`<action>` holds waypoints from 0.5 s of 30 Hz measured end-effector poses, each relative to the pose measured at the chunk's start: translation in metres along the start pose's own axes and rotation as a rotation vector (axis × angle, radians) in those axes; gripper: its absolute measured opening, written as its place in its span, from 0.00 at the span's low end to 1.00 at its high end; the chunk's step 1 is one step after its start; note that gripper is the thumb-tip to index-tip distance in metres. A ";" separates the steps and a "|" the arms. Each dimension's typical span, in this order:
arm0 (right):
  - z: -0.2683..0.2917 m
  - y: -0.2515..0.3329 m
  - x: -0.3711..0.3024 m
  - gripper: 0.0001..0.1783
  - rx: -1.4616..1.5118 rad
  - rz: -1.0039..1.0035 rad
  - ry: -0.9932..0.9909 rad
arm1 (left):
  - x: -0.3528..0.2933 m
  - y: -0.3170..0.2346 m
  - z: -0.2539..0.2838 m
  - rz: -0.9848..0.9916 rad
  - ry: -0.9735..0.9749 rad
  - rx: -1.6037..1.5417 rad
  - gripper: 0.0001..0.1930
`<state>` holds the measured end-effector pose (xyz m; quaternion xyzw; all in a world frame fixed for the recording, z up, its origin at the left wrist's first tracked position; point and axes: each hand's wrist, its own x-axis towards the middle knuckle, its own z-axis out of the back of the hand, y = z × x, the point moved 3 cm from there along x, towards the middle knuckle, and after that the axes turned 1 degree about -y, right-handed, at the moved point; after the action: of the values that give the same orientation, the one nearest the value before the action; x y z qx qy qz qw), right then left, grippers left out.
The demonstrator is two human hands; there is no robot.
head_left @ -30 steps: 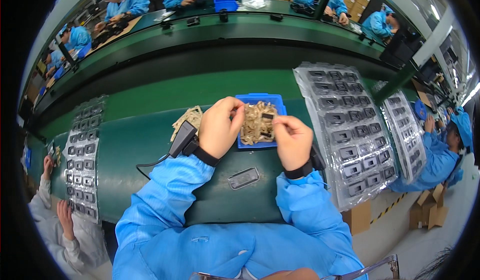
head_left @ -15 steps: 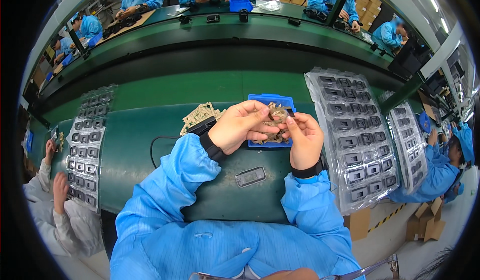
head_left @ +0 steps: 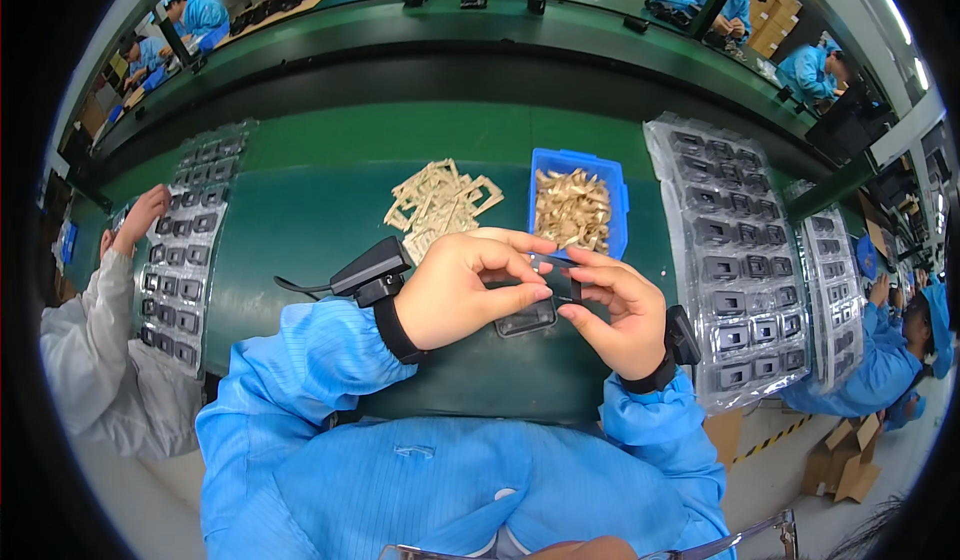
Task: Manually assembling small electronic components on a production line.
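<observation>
Head view: both hands meet above the green surface [head_left: 300,230], pinching one small black frame part [head_left: 558,278] between them — the left hand [head_left: 462,295] curls over its left end, the right hand [head_left: 615,310] grips its right end. Just beyond the fingers sits a blue bin [head_left: 612,182] of gold metal clips; a heap of beige stamped pieces [head_left: 440,203] lies beyond the left hand. Clear trays of black parts [head_left: 735,260] flank the right hand.
</observation>
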<state>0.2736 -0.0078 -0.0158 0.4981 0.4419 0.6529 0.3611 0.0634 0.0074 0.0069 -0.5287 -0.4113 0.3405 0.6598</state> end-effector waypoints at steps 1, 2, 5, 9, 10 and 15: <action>0.000 -0.002 -0.003 0.21 0.005 -0.015 0.005 | -0.005 0.001 0.001 0.015 -0.004 -0.006 0.04; -0.001 -0.005 -0.006 0.21 0.010 -0.022 0.059 | -0.012 0.001 0.001 -0.013 0.003 0.047 0.05; -0.009 -0.007 -0.010 0.22 0.072 -0.020 0.124 | -0.029 0.011 -0.002 0.026 -0.017 0.056 0.07; -0.015 -0.012 -0.016 0.21 0.082 -0.007 0.165 | -0.042 0.024 -0.004 0.053 -0.068 0.005 0.09; -0.016 -0.014 -0.016 0.21 0.084 -0.013 0.170 | -0.044 0.028 -0.003 0.063 -0.073 -0.005 0.11; -0.007 -0.024 -0.004 0.17 -0.387 0.129 0.221 | -0.053 0.040 -0.001 -0.013 -0.099 0.438 0.24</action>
<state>0.2679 -0.0041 -0.0407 0.3723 0.3127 0.7976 0.3570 0.0410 -0.0318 -0.0424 -0.3530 -0.3628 0.4430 0.7400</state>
